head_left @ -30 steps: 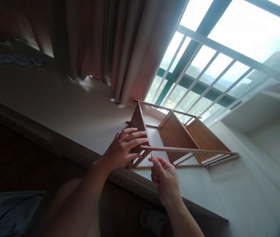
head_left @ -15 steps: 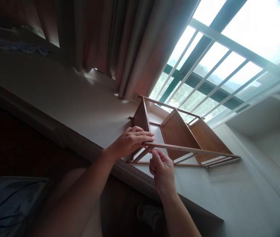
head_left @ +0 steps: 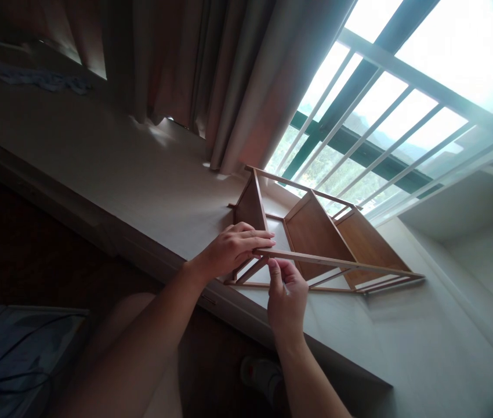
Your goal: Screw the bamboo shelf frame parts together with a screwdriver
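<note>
A wooden shelf unit (head_left: 316,232) with several brown boards lies on its side on the pale window ledge. My left hand (head_left: 240,247) grips its near left corner, fingers stretched over the end board and the upper rail (head_left: 307,256). Just below that rail, my right hand (head_left: 287,293) is closed in a pinch, thumb and forefinger right at the joint with a slanting crosspiece. A thin bent metal rod, like a hex key, showed in this hand a moment ago; now the fingers mostly hide it.
Behind the shelf are a barred window (head_left: 385,122) and long curtains (head_left: 238,87). A crumpled cloth (head_left: 40,77) lies far left on the ledge (head_left: 111,168). Below the ledge's front edge are dark cables (head_left: 11,380) on a flat pale item and a shoe (head_left: 260,374).
My right hand has turned at the wrist, and the rod's end that stuck out beside it no longer shows. My left hand stays on the shelf corner. The view has shifted slightly.
</note>
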Tool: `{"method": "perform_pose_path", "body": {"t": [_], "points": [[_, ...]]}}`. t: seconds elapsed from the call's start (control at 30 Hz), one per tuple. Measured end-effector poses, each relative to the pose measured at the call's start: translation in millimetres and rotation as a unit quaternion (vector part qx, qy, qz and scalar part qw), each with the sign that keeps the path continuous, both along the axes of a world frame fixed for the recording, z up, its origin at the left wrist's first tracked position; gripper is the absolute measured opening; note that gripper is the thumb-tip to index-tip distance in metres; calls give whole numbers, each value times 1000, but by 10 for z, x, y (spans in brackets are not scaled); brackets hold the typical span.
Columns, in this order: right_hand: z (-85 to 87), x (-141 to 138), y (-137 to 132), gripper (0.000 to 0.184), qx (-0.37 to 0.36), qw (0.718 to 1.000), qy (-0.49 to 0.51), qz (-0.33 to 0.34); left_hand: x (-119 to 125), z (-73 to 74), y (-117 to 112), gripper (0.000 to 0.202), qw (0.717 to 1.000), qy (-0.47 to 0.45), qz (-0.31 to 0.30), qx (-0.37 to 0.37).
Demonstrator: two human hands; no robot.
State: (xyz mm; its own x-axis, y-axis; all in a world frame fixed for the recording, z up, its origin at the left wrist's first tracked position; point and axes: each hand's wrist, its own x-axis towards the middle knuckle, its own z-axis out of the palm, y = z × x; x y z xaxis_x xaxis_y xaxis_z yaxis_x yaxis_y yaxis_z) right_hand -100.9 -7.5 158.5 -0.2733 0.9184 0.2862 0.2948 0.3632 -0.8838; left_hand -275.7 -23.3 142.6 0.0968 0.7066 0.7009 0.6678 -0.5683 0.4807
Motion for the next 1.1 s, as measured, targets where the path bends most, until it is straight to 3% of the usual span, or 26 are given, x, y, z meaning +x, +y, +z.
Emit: {"method": "perform_pose_path", "body": {"t": [0.3, 1.1], "points": [[-21, -36, -62, 32, 65, 996, -47, -26, 4, 9, -16, 35, 1000, -10, -12, -14], [-40, -24, 91, 35, 16, 1000, -1, 24, 2, -2, 8, 33, 998, -50, -31, -22]]}}
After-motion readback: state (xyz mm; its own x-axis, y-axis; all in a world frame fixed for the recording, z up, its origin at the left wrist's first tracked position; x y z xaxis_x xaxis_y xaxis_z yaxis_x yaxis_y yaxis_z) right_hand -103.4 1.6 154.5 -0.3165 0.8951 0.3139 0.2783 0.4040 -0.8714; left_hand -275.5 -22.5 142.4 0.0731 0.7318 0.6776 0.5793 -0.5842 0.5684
